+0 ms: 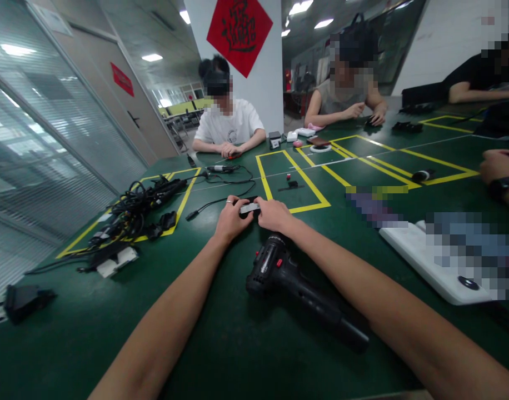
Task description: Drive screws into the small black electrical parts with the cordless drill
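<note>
Where the two bare forearms converge over the green work table [221,344], the left hand [231,218] and the right hand [273,215] are together, both clamped on a small grey-and-black oblong part [249,208], which sits between them just above the table surface. A ring is worn on one finger of the left hand. A thin black cable [208,205] runs from under the hands toward the left; its connection to the part cannot be confirmed. Directly below the hands lies a black handheld power tool [298,289], its exact type undetermined. To the front, a yellow-taped rectangle [292,183] holds a small red-and-black item [288,176]. At left, a tangled bundle of black cables [141,211] lies on another taped outline, with a white-and-black adapter [115,261] just beside it. At right lies a white panel [421,261], partly obscured by pixelation. Two co-workers sit across the table: one in a white T-shirt [229,122] with hands together, another in a sleeveless top [346,94] with hands near a small dark object. A third person's forearm in black sleeve [467,89] and a separate hand with a black wristwatch [496,178] appear at the right edge.
</note>
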Demonstrator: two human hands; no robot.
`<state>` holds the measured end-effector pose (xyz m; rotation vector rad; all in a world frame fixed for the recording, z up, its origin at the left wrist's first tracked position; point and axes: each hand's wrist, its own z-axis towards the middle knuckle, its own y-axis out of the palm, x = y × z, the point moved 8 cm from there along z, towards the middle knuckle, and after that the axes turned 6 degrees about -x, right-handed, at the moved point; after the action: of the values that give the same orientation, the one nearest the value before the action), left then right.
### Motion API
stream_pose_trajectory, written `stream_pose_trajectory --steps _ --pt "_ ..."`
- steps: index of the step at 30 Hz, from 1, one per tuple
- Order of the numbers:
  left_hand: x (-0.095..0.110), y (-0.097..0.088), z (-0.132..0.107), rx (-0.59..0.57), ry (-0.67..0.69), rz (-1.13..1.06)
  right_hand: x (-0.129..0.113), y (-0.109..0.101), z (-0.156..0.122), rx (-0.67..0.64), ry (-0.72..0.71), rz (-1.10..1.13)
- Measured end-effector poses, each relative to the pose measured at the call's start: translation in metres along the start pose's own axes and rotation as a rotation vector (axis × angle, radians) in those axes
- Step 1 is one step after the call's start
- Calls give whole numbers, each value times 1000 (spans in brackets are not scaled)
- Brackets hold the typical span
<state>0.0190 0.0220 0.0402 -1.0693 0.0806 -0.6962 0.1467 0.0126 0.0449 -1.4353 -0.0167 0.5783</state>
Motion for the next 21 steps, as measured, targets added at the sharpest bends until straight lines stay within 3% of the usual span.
stream_pose_trajectory --steps 5,11,16,21 --pt "4 -8 1 45 -6 -75 -1 -7 -2 51 -4 -34" --pt "-31 -14 3 132 -221 -95 19 -28 -4 237 14 242" --pt "-47 -18 -2 156 -376 -105 60 -22 -44 457 196 632" --pt "-42 -34 0 153 -491 -110 98 -10 -86 618 427 695"
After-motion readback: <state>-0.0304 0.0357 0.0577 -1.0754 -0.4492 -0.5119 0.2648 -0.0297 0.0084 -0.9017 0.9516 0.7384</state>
